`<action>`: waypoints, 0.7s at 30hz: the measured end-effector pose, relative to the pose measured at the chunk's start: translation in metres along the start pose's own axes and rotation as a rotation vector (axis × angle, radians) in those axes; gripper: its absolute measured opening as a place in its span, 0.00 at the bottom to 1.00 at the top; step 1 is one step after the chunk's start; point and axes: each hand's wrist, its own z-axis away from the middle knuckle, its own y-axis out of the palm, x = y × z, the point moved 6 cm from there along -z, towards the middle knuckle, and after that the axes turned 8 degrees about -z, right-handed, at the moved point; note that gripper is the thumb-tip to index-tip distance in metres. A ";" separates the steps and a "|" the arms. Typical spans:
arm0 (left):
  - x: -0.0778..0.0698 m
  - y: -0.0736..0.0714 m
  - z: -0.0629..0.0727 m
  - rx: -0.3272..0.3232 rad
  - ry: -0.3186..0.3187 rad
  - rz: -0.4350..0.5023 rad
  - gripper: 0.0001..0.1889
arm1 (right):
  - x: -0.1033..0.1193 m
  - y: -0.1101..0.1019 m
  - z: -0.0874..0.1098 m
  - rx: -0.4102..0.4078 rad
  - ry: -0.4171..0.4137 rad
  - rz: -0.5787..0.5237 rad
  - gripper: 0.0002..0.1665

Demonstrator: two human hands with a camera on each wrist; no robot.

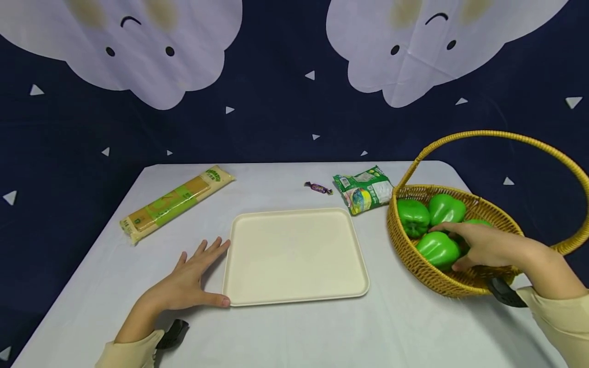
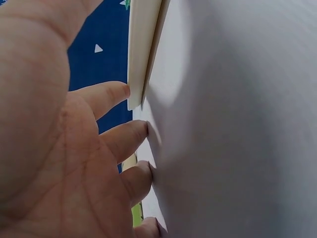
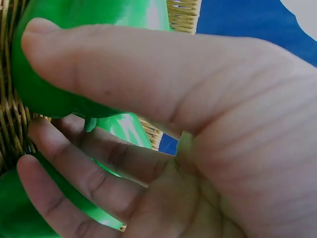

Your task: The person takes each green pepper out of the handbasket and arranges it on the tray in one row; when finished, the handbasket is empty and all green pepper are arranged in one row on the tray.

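In the head view, my left hand [image 1: 184, 286] lies spread at the left side of a cream rectangular tray [image 1: 294, 255]. Its thumb touches the tray's near left corner, and the index fingertip is at the left rim. My right hand [image 1: 488, 243] reaches into a wicker basket [image 1: 442, 281] at the right. Thumb and fingers stand spread about a green bell pepper [image 1: 438, 250], with the thumb against its side in the right wrist view. Other green bell peppers [image 1: 446, 209] sit beside it. Part of the basket's contents is hidden under the right hand.
A long noodle packet [image 1: 177, 204] lies at the back left. Behind the tray are a small purple wrapped candy [image 1: 318, 188] and a green snack bag [image 1: 365, 189], whose right end adjoins the basket. The basket's tall handle [image 1: 497, 134] arches over the right side.
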 end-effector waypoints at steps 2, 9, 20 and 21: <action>0.001 0.000 0.000 0.000 0.000 0.001 0.70 | -0.001 0.001 0.000 0.001 -0.001 -0.007 0.53; 0.002 0.000 0.001 -0.005 0.007 -0.002 0.69 | -0.004 0.003 -0.002 0.004 -0.007 -0.059 0.51; 0.001 0.000 0.001 0.001 0.001 -0.003 0.70 | -0.005 0.003 0.004 -0.027 -0.067 -0.100 0.52; 0.001 0.000 0.001 0.000 -0.002 -0.004 0.70 | -0.005 0.003 0.004 -0.028 -0.072 -0.110 0.52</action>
